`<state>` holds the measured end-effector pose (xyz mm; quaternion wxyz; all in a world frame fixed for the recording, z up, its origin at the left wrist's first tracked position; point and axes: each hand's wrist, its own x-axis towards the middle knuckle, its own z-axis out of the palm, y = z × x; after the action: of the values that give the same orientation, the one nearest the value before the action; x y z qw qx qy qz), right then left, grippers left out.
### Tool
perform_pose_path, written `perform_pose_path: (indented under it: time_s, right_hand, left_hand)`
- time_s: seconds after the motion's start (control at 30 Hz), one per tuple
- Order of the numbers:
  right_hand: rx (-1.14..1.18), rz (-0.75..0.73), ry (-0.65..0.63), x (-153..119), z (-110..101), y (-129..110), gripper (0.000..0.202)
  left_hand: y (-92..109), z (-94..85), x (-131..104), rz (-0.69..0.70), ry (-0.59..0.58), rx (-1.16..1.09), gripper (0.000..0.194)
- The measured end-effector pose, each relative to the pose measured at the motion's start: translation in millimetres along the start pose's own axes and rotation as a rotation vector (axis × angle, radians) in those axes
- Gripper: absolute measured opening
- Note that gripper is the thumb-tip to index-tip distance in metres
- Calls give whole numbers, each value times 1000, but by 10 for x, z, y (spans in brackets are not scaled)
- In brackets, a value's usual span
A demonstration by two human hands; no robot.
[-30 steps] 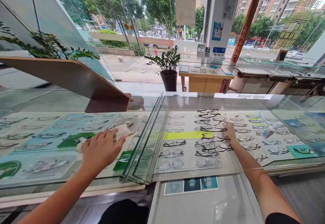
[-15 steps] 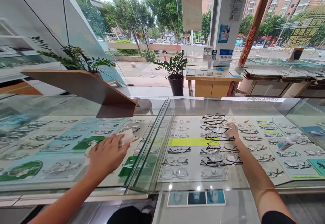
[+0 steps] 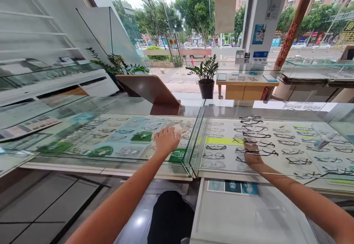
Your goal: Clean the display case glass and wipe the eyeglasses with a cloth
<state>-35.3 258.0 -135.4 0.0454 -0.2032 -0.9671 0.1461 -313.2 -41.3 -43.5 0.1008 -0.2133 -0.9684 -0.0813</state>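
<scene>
My left hand (image 3: 166, 140) presses a crumpled white cloth (image 3: 178, 129) against the glass top of the left display counter (image 3: 110, 105), fingers bent over it. Through that glass, rows of eyeglasses and a green card (image 3: 141, 136) show below the hand. On the right counter (image 3: 226, 110), my right hand (image 3: 251, 151) is at the near end of a column of dark-framed eyeglasses (image 3: 256, 135). Frames cover its fingers, so I cannot tell whether it grips anything. Farther right, a white bottle with a blue label (image 3: 324, 140) appears tilted.
A slanted brown wooden board (image 3: 149, 89) stands at the back of the left counter. A metal-framed seam (image 3: 197, 137) divides the two counters. Closer to me is a white surface (image 3: 235, 214) with small blue pictures (image 3: 232, 187). A potted plant (image 3: 206, 81) stands beyond.
My view has turned left and shifted back. The left hand with the cloth is now closer to the seam between the counters. My right hand has drawn nearer along the eyeglasses column.
</scene>
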Motion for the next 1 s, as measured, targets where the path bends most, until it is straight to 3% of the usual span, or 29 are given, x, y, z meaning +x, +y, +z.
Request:
perform_pose_path:
  time_s: [0.1,0.17,0.2,0.3,0.37,0.47,0.57,0.63,0.7,0.83,1.0]
  right_hand:
    - [-7,-37,-109,-260,90,-426,65]
    - [8,-114,-205,-490,11,-688,65]
    - [40,-185,-315,-618,-78,-814,64]
    - [160,-336,-543,-1005,-521,-1167,55]
    - [183,-442,-616,-1201,-908,-1341,52]
    - [124,-457,-476,-1228,-1495,-1415,59]
    - [-10,-357,-242,-807,-1968,-1232,59]
    - [-115,-286,-125,-328,-2178,-1002,55]
    - [-260,-181,-99,193,-2296,-736,49]
    - [-386,-9,-99,995,-2272,-252,36]
    - [-442,94,-105,1403,-1970,106,33]
  left_hand:
    - [34,57,35,14,11,0,54]
    - [46,93,54,27,21,-6,54]
    - [52,108,61,34,26,-10,54]
    - [68,137,68,55,42,-22,54]
    - [78,142,66,67,47,-29,54]
    - [91,133,57,78,48,-39,54]
    - [105,113,47,80,47,-47,54]
    - [112,96,41,79,44,-46,54]
    - [115,82,37,72,36,-40,54]
    - [105,69,32,49,17,-49,55]
    - [104,77,16,31,24,-57,56]
